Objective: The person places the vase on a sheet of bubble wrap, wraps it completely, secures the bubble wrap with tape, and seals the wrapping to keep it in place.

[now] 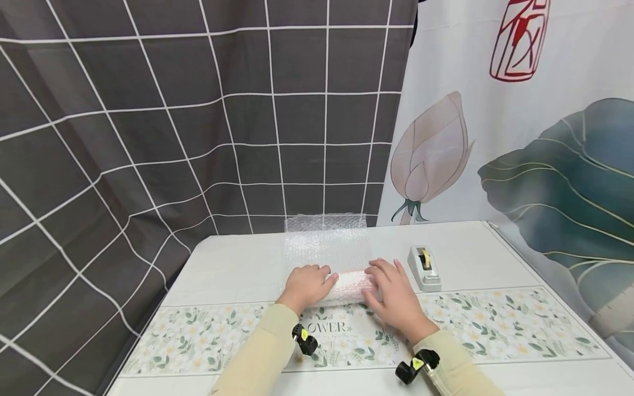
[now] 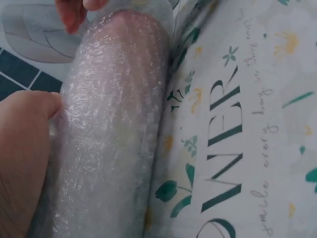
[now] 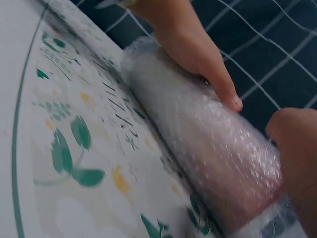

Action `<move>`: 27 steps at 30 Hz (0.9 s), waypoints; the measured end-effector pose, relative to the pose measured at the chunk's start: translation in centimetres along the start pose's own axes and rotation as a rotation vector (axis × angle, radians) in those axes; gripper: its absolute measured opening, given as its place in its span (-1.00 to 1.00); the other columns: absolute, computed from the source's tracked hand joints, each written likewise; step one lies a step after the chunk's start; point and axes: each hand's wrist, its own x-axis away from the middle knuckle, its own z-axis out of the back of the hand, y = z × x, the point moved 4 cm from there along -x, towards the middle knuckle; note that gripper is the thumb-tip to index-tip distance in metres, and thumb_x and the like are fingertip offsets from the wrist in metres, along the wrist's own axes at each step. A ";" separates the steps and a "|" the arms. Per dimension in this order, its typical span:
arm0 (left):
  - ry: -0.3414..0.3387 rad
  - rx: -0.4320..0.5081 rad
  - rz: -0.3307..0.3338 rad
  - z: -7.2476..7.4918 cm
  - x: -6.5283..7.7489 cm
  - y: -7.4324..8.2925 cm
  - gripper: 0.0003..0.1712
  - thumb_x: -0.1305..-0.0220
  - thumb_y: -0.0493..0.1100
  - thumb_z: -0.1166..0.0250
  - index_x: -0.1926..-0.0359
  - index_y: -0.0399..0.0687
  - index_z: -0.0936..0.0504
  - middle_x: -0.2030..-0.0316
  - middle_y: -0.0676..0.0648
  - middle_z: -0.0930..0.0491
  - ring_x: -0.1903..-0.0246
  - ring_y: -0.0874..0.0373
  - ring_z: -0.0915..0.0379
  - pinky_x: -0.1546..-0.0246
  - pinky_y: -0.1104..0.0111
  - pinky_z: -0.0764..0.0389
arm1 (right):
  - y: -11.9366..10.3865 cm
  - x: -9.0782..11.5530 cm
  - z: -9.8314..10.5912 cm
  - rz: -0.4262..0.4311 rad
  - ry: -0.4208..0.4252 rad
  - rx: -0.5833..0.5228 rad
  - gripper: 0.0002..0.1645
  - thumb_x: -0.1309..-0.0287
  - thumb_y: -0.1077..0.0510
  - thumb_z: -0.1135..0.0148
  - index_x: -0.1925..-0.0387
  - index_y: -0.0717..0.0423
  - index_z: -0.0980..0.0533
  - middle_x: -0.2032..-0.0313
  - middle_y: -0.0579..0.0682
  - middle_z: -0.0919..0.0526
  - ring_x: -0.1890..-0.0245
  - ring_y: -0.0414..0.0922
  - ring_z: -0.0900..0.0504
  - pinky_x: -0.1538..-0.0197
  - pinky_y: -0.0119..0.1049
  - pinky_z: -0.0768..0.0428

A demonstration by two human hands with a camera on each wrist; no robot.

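Observation:
A pinkish, rounded thing wrapped in bubble wrap lies across the table as a thick roll [image 1: 344, 287]; the wrap veils what is inside. My left hand [image 1: 304, 287] grips the roll's left part, its thumb along the top. At the right end, my right hand [image 1: 396, 300] holds the roll with fingers spread over the far side and thumb on the near side. From under the roll a flat sheet of bubble wrap [image 1: 324, 247] runs away to the table's back edge. In the left wrist view, the clear wrap [image 2: 106, 124] looks layered and shiny around the pink end.
A white tape dispenser [image 1: 424, 269] with yellowish tape stands right of the sheet. Beneath the hands, a floral printed band [image 1: 485, 324] crosses the white table [image 1: 238, 264]. A dark grid curtain [image 1: 297, 121] and a white lotus-print curtain [image 1: 446, 66] hang behind.

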 end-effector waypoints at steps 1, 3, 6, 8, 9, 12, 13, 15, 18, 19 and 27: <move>-0.014 0.014 0.002 0.0 0.0 0.0 -0.31 -0.56 0.27 0.30 -0.29 0.04 -0.55 -0.10 -0.08 -0.66 -0.10 -0.02 -0.59 -0.09 0.04 -0.56 | -0.5 -0.2 -0.1 0.024 -0.025 0.021 -0.50 -0.09 -0.01 -0.37 -0.03 0.16 -0.54 -0.15 0.17 -0.55 -0.25 0.16 -0.46 -0.39 0.32 -0.14; -0.035 0.053 0.003 0.2 0.1 0.0 -0.32 -0.57 0.24 0.29 -0.30 0.02 -0.56 -0.12 -0.07 -0.66 -0.12 -0.03 -0.58 -0.13 0.06 -0.55 | -1.3 -0.4 -0.2 0.064 -0.073 0.058 -0.47 -0.07 -0.02 -0.39 -0.03 0.16 -0.55 -0.13 0.15 -0.57 -0.24 0.14 -0.48 -0.40 0.31 -0.16; -0.069 0.098 0.008 0.3 0.2 -0.1 -0.32 -0.57 0.20 0.30 -0.33 0.00 -0.55 -0.16 -0.05 -0.65 -0.16 -0.02 -0.56 -0.18 0.09 -0.52 | -2.3 -0.8 -0.5 0.120 -0.132 0.117 -0.39 -0.03 -0.06 -0.44 -0.07 0.16 -0.55 -0.12 0.12 -0.58 -0.24 0.11 -0.50 -0.40 0.28 -0.19; -0.090 0.125 0.017 0.3 0.2 -0.2 -0.33 -0.57 0.18 0.30 -0.35 0.00 -0.54 -0.19 -0.02 -0.63 -0.20 -0.02 -0.54 -0.22 0.10 -0.50 | -2.7 -0.9 -0.8 0.149 -0.164 0.149 -0.32 -0.01 -0.11 -0.46 -0.11 0.17 -0.54 -0.11 0.11 -0.59 -0.22 0.09 -0.52 -0.40 0.26 -0.21; -0.097 0.137 0.020 0.3 0.3 -0.2 -0.33 -0.57 0.17 0.30 -0.35 0.00 -0.54 -0.20 -0.02 -0.62 -0.20 -0.02 -0.54 -0.22 0.10 -0.49 | -2.8 -1.0 -1.0 0.161 -0.181 0.167 -0.29 -0.01 -0.14 -0.46 -0.12 0.17 -0.53 -0.11 0.10 -0.59 -0.21 0.07 -0.52 -0.40 0.26 -0.22; -0.124 0.171 0.033 0.4 0.4 -0.2 -0.34 -0.57 0.16 0.30 -0.35 0.03 -0.54 -0.22 -0.01 -0.61 -0.23 -0.03 -0.51 -0.26 0.09 -0.46 | -2.9 -0.9 -1.5 0.176 -0.232 0.207 -0.18 0.01 -0.21 -0.47 -0.17 0.18 -0.49 -0.11 0.09 -0.59 -0.20 0.06 -0.52 -0.41 0.22 -0.22; -0.131 0.183 0.037 0.4 0.4 -0.3 -0.34 -0.56 0.16 0.29 -0.34 0.04 -0.56 -0.22 0.00 -0.61 -0.23 -0.03 -0.51 -0.27 0.09 -0.45 | -2.9 -0.8 -1.6 0.178 -0.247 0.216 -0.15 0.03 -0.23 -0.47 -0.19 0.19 -0.48 -0.12 0.09 -0.58 -0.20 0.06 -0.52 -0.41 0.22 -0.22; -0.146 0.204 0.043 0.5 0.4 -0.3 -0.36 -0.56 0.15 0.28 -0.31 0.05 -0.58 -0.22 0.00 -0.61 -0.24 -0.04 -0.50 -0.28 0.08 -0.44 | -2.9 -0.8 -1.8 0.185 -0.272 0.228 -0.08 0.07 -0.26 -0.49 -0.21 0.20 -0.45 -0.13 0.11 -0.58 -0.21 0.08 -0.52 -0.41 0.21 -0.23; -0.166 0.217 0.047 0.6 0.5 -0.3 -0.36 -0.56 0.14 0.27 -0.28 0.05 -0.61 -0.21 0.00 -0.61 -0.25 -0.04 -0.49 -0.29 0.08 -0.42 | -2.7 -0.7 -2.0 0.202 -0.299 0.240 -0.02 0.13 -0.29 -0.51 -0.22 0.19 -0.43 -0.14 0.11 -0.57 -0.20 0.10 -0.52 -0.39 0.20 -0.27; -0.169 0.217 0.044 0.6 0.5 -0.3 -0.37 -0.56 0.13 0.26 -0.28 0.05 -0.62 -0.21 0.00 -0.62 -0.25 -0.04 -0.49 -0.29 0.08 -0.42 | -2.6 -0.7 -2.1 0.207 -0.306 0.246 -0.01 0.14 -0.29 -0.52 -0.22 0.18 -0.42 -0.14 0.10 -0.57 -0.20 0.09 -0.53 -0.38 0.20 -0.29; -0.135 0.196 0.015 0.6 0.5 -0.4 -0.41 -0.58 0.08 0.24 -0.30 -0.01 -0.58 -0.22 -0.06 -0.61 -0.26 -0.05 -0.48 -0.29 0.08 -0.43 | -1.7 -1.0 -2.7 0.227 -0.326 0.246 -0.10 0.16 -0.22 -0.54 -0.18 0.09 -0.42 -0.06 0.02 -0.59 -0.11 0.01 -0.58 -0.32 0.11 -0.41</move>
